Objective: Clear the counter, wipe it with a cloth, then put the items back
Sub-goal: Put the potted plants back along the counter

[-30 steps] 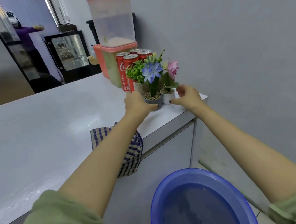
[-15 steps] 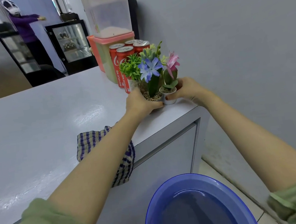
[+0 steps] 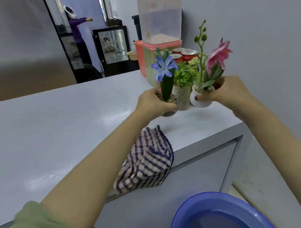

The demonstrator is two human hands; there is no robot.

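Clearing the desk point(image 3: 55, 126): left hand point(image 3: 154, 103) grasps the blue-flower pot point(image 3: 167, 102), right hand point(image 3: 227, 92) the pink-flower pot point(image 3: 202, 99), both apparently lifted and needing somewhere to land.

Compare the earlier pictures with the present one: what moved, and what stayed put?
Both hands closed in: the left hand gripped the blue-flowered pebble pot, the right hand the pink-flowered white pot, lifting them. The checked cloth, red cans and counter stayed.
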